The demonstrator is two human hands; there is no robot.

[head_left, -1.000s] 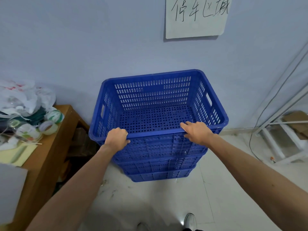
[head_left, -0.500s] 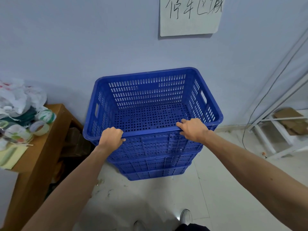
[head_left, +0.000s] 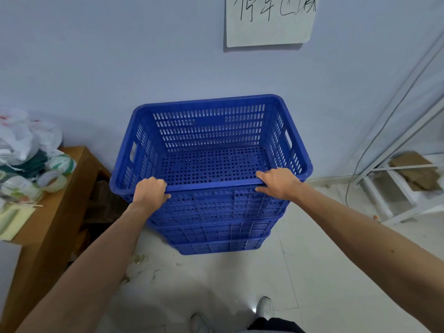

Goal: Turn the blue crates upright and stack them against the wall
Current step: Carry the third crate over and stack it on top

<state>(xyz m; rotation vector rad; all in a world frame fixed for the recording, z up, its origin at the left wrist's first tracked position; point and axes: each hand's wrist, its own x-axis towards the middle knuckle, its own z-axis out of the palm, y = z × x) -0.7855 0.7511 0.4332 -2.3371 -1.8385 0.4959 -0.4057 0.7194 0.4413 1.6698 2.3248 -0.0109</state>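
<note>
Two hands: both were on the near rim of the top blue perforated plastic crate.
Left hand: fingers curled closed over the rim, thumb under it on the outer wall.
Right hand: fingers wrapped over the rim, thumb pressed on the wall below.
Crate: upright, open side up, nested on the stack of blue crates beneath the fingers.
Stack: stood on the pale tiled floor, far side against the light blue wall beyond the knuckles.
Left of left hand: brown wooden table.
</note>
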